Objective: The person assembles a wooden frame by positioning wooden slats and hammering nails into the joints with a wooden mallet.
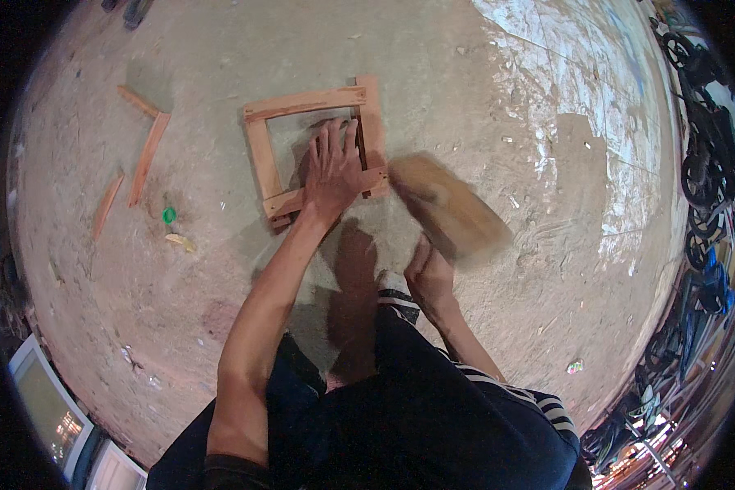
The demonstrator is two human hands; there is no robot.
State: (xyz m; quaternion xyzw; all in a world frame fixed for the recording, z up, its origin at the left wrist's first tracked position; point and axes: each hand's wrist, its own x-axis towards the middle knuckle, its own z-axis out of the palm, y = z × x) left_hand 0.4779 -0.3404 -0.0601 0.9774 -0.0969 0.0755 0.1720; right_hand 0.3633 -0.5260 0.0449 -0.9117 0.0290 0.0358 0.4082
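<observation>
A square wooden frame (263, 155) of reddish slats lies flat on the dusty concrete floor. My left hand (332, 170) presses down on its near right corner with fingers spread, reaching into the frame's opening. My right hand (429, 273) grips the end of a flat wooden piece (449, 206), blurred by motion, whose far end sits close to the frame's right slat.
Three loose reddish wood strips (149, 155) lie to the left, with a green bottle cap (169, 216) and a yellowish scrap (180, 242) near them. Parked motorbikes (706, 163) line the right edge. My dark-trousered knees fill the lower middle.
</observation>
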